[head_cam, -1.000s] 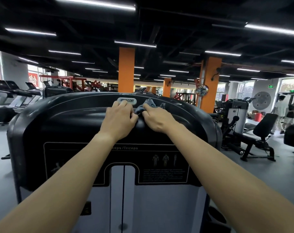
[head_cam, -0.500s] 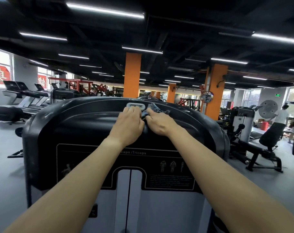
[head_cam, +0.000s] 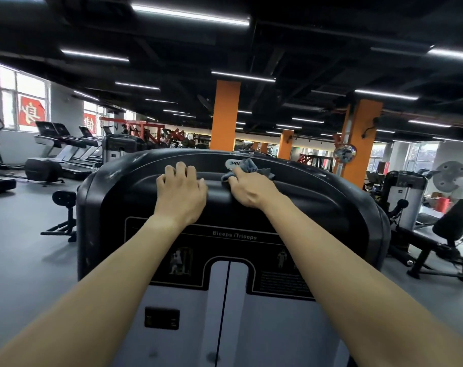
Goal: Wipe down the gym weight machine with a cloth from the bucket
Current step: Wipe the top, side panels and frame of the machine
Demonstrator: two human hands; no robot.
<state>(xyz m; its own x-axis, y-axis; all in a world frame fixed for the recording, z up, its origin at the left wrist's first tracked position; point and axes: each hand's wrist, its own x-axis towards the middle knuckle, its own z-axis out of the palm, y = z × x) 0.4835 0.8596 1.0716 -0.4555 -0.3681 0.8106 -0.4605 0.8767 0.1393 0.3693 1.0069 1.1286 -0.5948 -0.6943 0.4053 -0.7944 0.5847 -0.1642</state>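
The grey cloth [head_cam: 251,168] lies bunched on the top ridge of the weight machine [head_cam: 331,207], just right of centre, half covering the badge [head_cam: 231,163]. The right hand [head_cam: 249,190] grips it, fingertips hidden. The left hand [head_cam: 182,189] rests nearby to the left, fingers bent, holding nothing. The ridge runs left to right. No bucket is in view.

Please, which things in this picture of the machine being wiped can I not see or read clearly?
Head view only.
Bucket: nowhere in the frame.
Logo plate: its last letters are covered by the cloth.
Cloth: mostly bunched under the right hand, so its size is unclear.
Left hand: whether its grip hooks an edge of the weight machine cannot be told.
Instruction text: too small and blurred.
Machine base: cut off by the bottom edge.
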